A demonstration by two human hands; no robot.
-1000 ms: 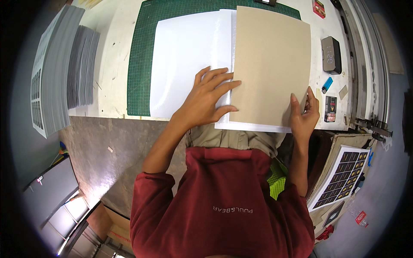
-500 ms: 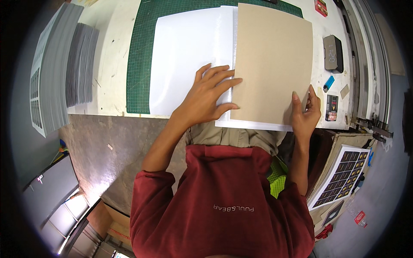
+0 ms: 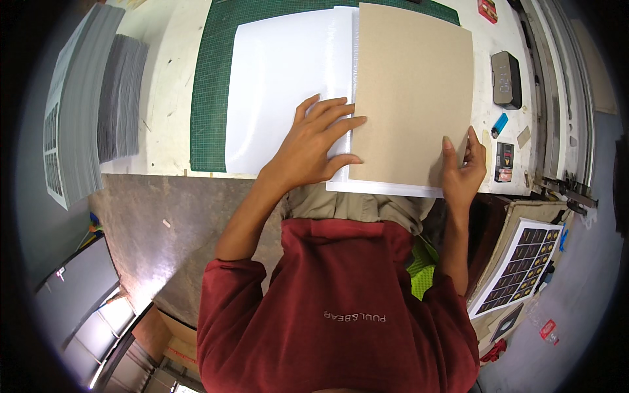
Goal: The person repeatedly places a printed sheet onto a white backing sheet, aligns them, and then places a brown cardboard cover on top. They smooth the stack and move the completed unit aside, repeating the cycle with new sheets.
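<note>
A: What is changing just now?
B: Very little. The whole view is shifting slightly, hands and table alike, so the head is probably moving. The flat, tan, matte rectangular board [image 3: 413, 92] is keeping its place between the hands.
A: Where is it lying?
B: It is lying just right of the bare part of a large, smooth white sheet [image 3: 278, 78]. A narrow, shiny, pale strip [image 3: 355, 56] is showing along the board's left edge, and the green gridded cutting mat [image 3: 211, 98] is showing beyond the sheet.
A: And the hands?
B: The left hand [image 3: 314, 141] is spreading its fingers across the board's left edge. The right hand [image 3: 464, 169] is resting its thumb over the near right corner, fingers curling alongside; whether it is pinching, I cannot tell.
A: Meaning what for the work?
B: The board is apparently being steadied, not slid.
</note>
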